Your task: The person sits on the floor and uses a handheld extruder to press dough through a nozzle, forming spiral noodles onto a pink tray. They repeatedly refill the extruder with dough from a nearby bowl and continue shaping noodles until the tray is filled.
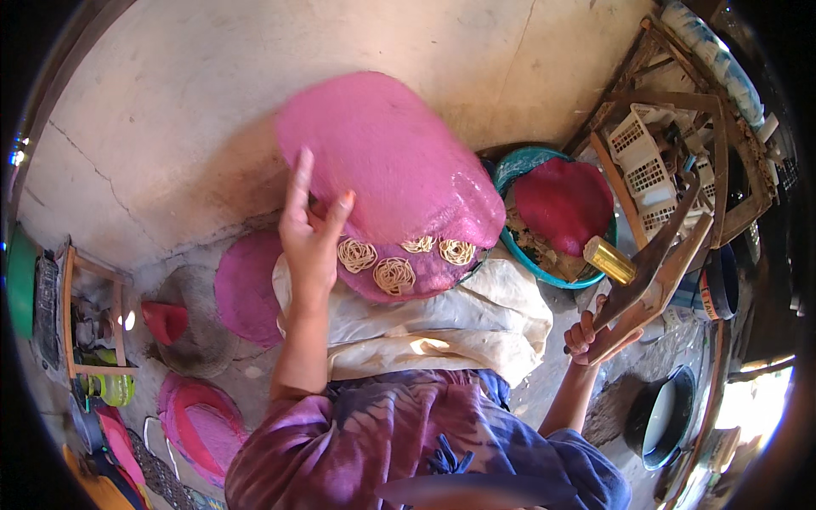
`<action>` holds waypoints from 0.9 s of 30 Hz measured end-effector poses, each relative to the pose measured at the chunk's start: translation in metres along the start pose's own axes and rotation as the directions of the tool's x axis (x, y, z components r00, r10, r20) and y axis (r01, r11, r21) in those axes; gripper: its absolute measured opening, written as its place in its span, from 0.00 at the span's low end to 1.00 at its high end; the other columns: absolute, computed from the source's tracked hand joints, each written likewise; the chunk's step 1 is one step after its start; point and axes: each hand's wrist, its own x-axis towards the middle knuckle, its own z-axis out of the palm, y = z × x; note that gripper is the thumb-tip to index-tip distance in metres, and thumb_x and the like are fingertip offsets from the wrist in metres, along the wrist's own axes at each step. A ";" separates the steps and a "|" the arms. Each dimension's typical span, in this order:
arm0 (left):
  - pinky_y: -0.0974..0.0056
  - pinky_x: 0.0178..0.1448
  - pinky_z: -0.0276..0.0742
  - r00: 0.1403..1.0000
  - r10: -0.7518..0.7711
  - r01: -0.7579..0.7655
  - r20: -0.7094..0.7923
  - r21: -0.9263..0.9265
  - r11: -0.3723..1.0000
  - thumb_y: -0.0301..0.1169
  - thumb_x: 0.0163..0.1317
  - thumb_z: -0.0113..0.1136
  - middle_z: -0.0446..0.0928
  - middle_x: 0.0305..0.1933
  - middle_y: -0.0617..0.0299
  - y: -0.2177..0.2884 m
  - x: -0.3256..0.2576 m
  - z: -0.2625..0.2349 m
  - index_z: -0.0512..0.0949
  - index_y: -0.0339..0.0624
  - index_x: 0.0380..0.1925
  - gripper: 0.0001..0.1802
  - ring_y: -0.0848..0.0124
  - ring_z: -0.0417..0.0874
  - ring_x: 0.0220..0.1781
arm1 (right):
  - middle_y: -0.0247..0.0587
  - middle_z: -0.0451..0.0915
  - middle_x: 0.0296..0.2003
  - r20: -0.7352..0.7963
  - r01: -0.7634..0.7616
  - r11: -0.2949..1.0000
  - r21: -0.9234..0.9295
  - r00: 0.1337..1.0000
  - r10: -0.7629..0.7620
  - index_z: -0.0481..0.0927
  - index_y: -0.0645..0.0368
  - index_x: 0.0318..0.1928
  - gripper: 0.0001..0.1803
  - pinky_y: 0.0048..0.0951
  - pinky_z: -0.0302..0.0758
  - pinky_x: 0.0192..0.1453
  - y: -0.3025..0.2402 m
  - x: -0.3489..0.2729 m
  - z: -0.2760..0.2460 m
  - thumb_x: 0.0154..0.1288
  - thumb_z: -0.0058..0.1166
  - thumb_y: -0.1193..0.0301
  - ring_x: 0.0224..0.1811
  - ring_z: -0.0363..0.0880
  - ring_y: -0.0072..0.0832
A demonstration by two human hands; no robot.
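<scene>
— Pink woven mat (387, 161), round and floppy, where is it sitting?

— Raised up on edge over a second pink woven tray (425, 268) that carries four small coils of pale noodle (395, 274). That tray lies on a cream cloth bundle (442, 319) in front of the person.

— And the left hand (310, 234)?

— Forearm comes straight up from the lower edge, wrist extended, fingers long and loosely spread. Thumb and fingers meet the mat's lower left edge; whether they pinch it or only prop it, I cannot tell.

— The right hand (582, 334)?

— Low and out to the side, elbow bent, fingers curled tight around the handles of a wooden press (650, 280) with a brass cylinder (609, 260) at its head.

— What lies near?

— A teal plastic basin (531, 161) holding a dark red round mat (563, 202), just beside the raised mat's right edge.
</scene>
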 end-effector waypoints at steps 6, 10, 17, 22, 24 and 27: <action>0.62 0.72 0.63 0.994 -0.097 0.105 -0.043 0.264 0.959 0.25 0.59 0.68 0.61 0.72 0.46 -0.079 -0.056 -0.010 0.61 0.31 0.69 0.39 0.61 0.64 0.72 | 0.40 0.67 0.27 -0.089 0.011 0.999 0.039 0.996 -0.008 0.54 0.55 0.72 0.59 0.31 0.61 0.27 0.014 0.006 -0.006 0.53 0.45 0.22 0.19 0.60 0.27; 0.64 0.65 0.72 0.995 -0.100 0.096 -0.009 0.389 0.916 0.22 0.60 0.66 0.58 0.72 0.46 -0.104 -0.081 -0.021 0.60 0.30 0.69 0.38 0.63 0.69 0.68 | 0.41 0.68 0.27 -0.098 0.011 0.999 0.033 0.995 -0.007 0.54 0.55 0.72 0.59 0.30 0.60 0.25 0.020 0.009 -0.005 0.54 0.45 0.23 0.19 0.60 0.26; 0.66 0.61 0.77 0.985 -0.169 0.168 -0.026 0.344 0.924 0.21 0.61 0.65 0.56 0.74 0.45 -0.117 -0.102 -0.031 0.60 0.29 0.69 0.37 0.65 0.67 0.69 | 0.42 0.68 0.28 -0.119 -0.003 0.998 0.064 0.993 0.011 0.54 0.55 0.73 0.59 0.30 0.60 0.26 0.027 0.010 -0.008 0.54 0.44 0.23 0.20 0.61 0.26; 0.66 0.60 0.73 0.998 -0.064 0.046 0.010 0.586 0.809 0.26 0.61 0.67 0.64 0.67 0.49 -0.102 -0.106 -0.035 0.67 0.36 0.66 0.34 0.68 0.72 0.61 | 0.42 0.69 0.28 -0.168 -0.038 0.997 0.071 0.985 0.050 0.55 0.55 0.73 0.59 0.31 0.60 0.26 0.032 0.014 -0.005 0.54 0.44 0.23 0.20 0.61 0.26; 0.66 0.58 0.71 1.000 -0.002 -0.013 0.018 0.768 0.641 0.29 0.61 0.67 0.67 0.62 0.53 -0.083 -0.100 -0.039 0.70 0.39 0.64 0.31 0.69 0.73 0.54 | 0.42 0.69 0.27 -0.180 -0.085 0.995 0.048 0.979 0.092 0.56 0.56 0.72 0.59 0.31 0.60 0.25 0.032 0.018 0.000 0.54 0.44 0.23 0.20 0.61 0.26; 0.62 0.57 0.72 0.982 0.114 0.055 -0.153 0.797 0.602 0.30 0.62 0.67 0.70 0.56 0.52 -0.047 -0.069 -0.044 0.71 0.39 0.61 0.28 0.63 0.75 0.54 | 0.42 0.69 0.26 -0.204 -0.218 0.973 -0.071 0.958 0.200 0.58 0.60 0.70 0.60 0.30 0.60 0.24 0.032 0.029 0.012 0.54 0.43 0.23 0.19 0.61 0.26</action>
